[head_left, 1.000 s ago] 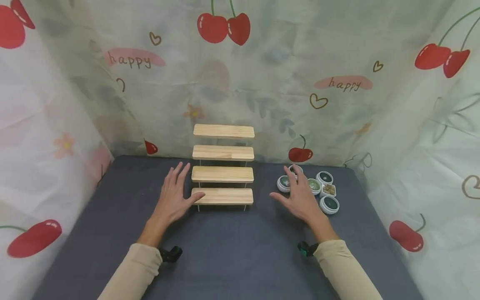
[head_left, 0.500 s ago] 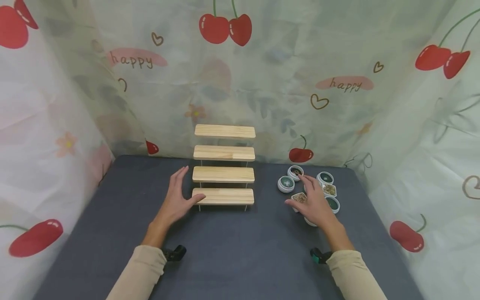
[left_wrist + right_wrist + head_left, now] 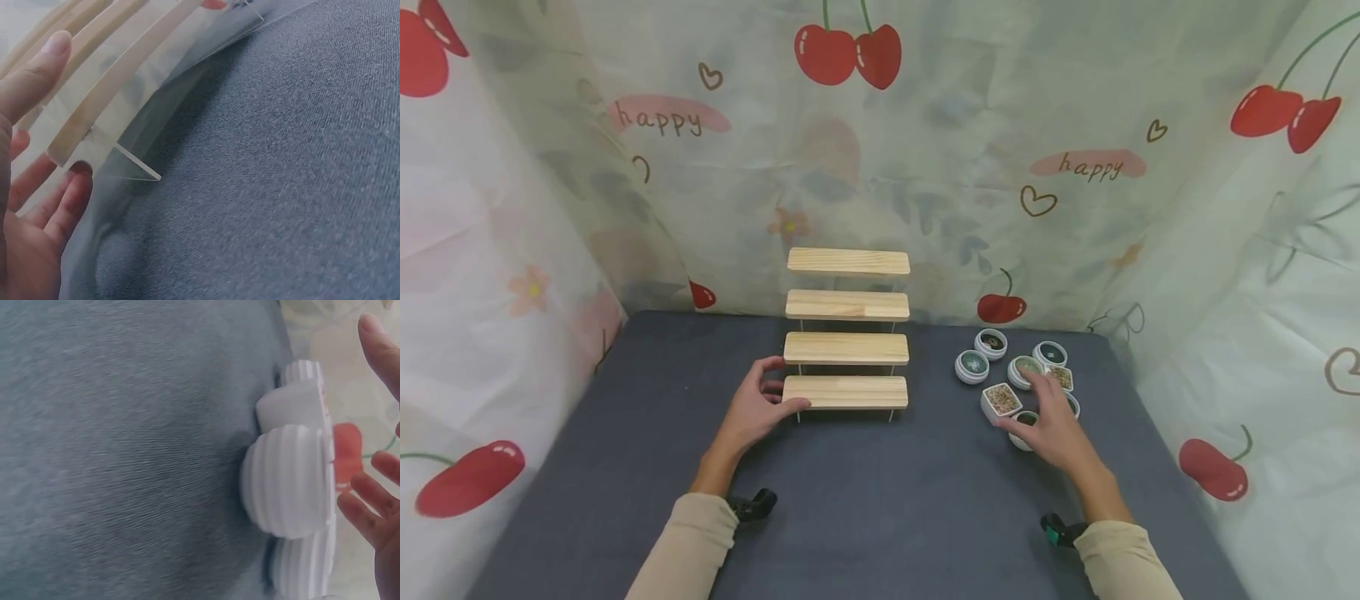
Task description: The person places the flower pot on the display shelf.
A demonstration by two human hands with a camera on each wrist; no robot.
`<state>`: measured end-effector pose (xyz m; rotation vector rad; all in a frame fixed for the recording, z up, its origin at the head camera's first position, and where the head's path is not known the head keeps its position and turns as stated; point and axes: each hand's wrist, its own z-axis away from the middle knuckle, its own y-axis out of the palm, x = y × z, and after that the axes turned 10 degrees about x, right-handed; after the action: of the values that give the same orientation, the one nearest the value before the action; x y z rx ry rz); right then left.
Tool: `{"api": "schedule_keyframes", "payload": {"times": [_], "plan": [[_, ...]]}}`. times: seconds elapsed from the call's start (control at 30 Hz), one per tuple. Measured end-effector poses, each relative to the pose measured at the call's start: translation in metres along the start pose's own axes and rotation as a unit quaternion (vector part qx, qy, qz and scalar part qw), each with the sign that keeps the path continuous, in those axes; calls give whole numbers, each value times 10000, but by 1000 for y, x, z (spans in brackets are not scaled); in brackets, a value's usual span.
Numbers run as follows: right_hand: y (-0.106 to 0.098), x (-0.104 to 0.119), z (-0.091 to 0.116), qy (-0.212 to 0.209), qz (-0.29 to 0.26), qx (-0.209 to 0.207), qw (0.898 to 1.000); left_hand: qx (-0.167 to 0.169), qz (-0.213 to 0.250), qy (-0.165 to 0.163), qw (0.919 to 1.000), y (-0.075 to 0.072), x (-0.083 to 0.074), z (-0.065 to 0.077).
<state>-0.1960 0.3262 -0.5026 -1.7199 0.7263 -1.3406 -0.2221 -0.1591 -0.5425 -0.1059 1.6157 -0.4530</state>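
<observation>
A tiered wooden display shelf (image 3: 846,392) with light boards on clear supports stands at the middle back. My left hand (image 3: 758,408) is at the left end of its lowest board, fingers curled round behind the end and thumb over the front. In the left wrist view the board end (image 3: 61,150) lies between thumb and fingers. My right hand (image 3: 1056,429) hovers with parted, relaxed fingers over a cluster of small white pots with patterned tops. Beneath it are a round pot (image 3: 1021,437) and a green-topped pot (image 3: 1024,367); a square pot (image 3: 1002,402) is beside its thumb. It holds nothing.
Several more small pots stand around the right hand, among them a round pot (image 3: 972,367) to the left and a round pot (image 3: 1049,353) behind. A dark grey cloth (image 3: 880,500) covers the table. A printed curtain (image 3: 925,150) rises behind and at both sides.
My left hand's fingers have curled round the end of the lowest board. The right hand has moved right and toward me, from over the back pots to over the front ones.
</observation>
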Motion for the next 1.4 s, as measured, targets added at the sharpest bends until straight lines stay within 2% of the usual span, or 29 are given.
{"api": "schedule_keyframes", "payload": {"times": [0.13,0.23,0.47,0.7,0.83,0.97,1.27,1.4], "plan": [[4,-4,6,25,-130,58,9999,74,356,7,9993,2,4,-1],[8,-7,9,-22,-158,-57,9999,37,568,87,9983,4,6,-1],[16,-14,13,13,-161,-160,9997,-160,838,195,9962,8,10,-3],[22,-15,18,33,-48,-402,9992,-439,1029,84,9937,11,17,-4],[25,-15,23,125,-40,-471,9988,-614,979,124,9932,12,19,-3],[28,-17,28,346,-43,-337,9988,-629,863,125,9942,12,21,-2],[32,-23,34,639,-140,-108,9978,-613,-13,31,9981,11,23,-2],[32,-23,33,757,-214,33,9969,-630,-85,12,9980,11,23,0]]}}
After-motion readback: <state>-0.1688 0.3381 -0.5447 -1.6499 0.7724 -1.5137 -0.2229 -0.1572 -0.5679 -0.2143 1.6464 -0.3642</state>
